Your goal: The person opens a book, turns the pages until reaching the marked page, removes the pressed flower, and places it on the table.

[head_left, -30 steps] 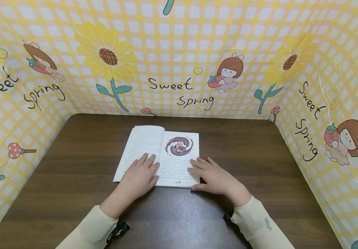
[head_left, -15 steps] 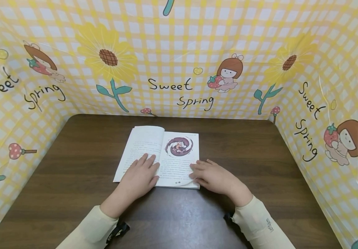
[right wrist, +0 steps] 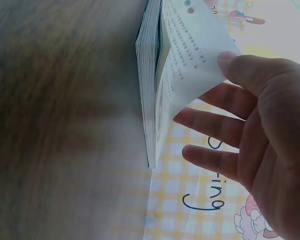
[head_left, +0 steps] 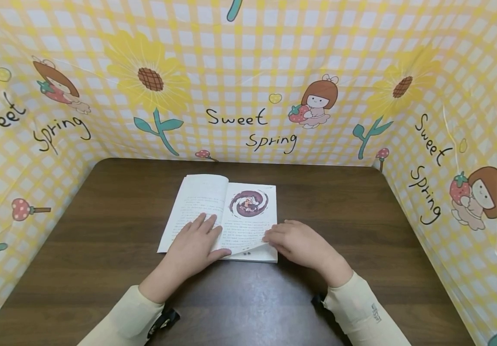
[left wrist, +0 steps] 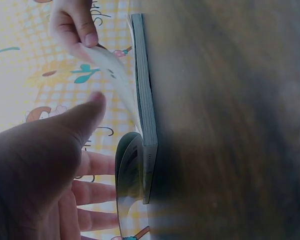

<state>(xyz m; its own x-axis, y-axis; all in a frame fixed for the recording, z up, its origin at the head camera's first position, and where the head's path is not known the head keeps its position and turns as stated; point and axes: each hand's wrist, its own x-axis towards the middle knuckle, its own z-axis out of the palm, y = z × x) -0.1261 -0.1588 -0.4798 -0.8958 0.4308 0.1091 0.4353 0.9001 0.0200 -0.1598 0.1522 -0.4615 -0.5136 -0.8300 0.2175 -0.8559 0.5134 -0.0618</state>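
An open book lies on the table, with printed text on both pages and a dark swirl picture on the right one. My left hand rests on the left page with its fingers straight and its thumb stretched toward the middle. At the lower right corner, my right hand pinches a lifted page between thumb and fingers. In the right wrist view that page stands up off the thick block of pages. The left wrist view also shows the page bending upward.
The brown wooden table extends around the book on all sides. A yellow checked cloth with flowers and cartoon figures forms walls at the back, left and right. A black strap sits at the left sleeve.
My right hand has gone from lying on the page's edge to pinching its corner and raising it leftward. The left thumb has spread to the right; the left palm stays put.
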